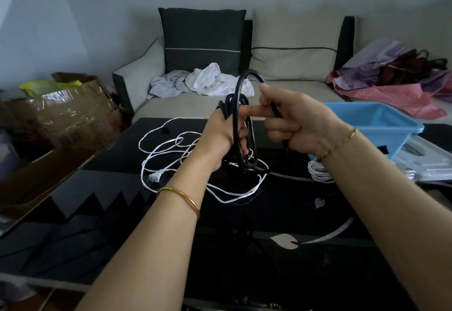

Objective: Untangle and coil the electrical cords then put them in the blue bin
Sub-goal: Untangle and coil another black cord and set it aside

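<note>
**Black cord (236,114) held in upright loops over the table**

Head view: the left hand (220,137) clenches its loops, long axis upright. The right hand (300,119) grips the free strand arching between them. A white cord (171,161) sprawls on the glass table (244,212) below. The open-topped blue bin (376,124) sits at the table's right edge, behind the right wrist.

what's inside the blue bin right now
The blue bin shows only bare blue inner walls, no cords; its left part is hidden behind the right hand.
</note>
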